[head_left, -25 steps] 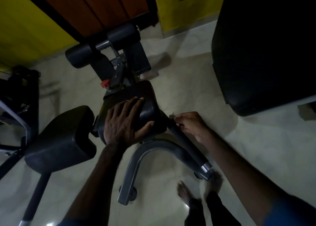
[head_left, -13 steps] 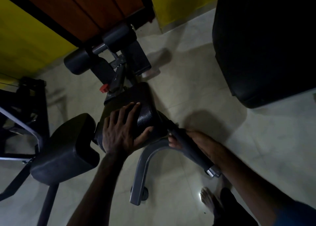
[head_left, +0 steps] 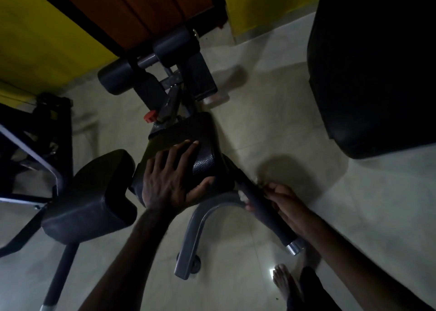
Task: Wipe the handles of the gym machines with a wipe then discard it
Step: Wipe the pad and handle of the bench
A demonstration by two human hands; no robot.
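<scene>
Right hand (head_left: 282, 201) grip wraps handle (head_left: 264, 210), apparently pinching wipe (head_left: 242, 195); left hand (head_left: 171, 181) spread on pad (head_left: 203, 145).

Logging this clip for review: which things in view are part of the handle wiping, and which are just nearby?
Part of the job:
- handle, black foam, right hand in a grip round it
- wipe, white bits showing at that hand
- left hand, flat on the pad

Just nearby:
- second pad
- foam rollers
- red knob
- big black cushion
</scene>
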